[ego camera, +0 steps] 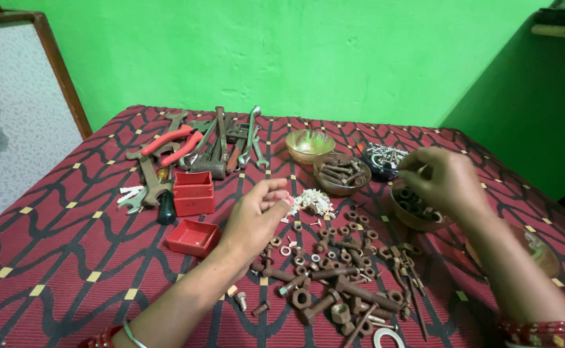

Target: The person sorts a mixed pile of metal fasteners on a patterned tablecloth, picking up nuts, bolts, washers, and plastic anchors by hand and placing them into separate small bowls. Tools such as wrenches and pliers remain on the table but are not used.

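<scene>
My left hand [255, 216] hovers over the maroon patterned table cover [69, 258], fingers bent together near a small heap of white plastic plugs [313, 201]; whether it pinches anything I cannot tell. My right hand [442, 179] is raised above a brown bowl of rusty nuts [413, 209], fingertips pinched on a small piece that is hard to make out. Between my hands lies a scatter of rusty nuts and bolts [334, 277].
Spanners, red-handled pliers and a hammer [198, 145] lie at the back. A red box [193, 193] and its red lid [192, 236] sit left of centre. An empty brass bowl [308, 145], a bowl of bolts [340, 173] and a dark bowl of shiny screws [384, 158] stand behind. Green wall beyond.
</scene>
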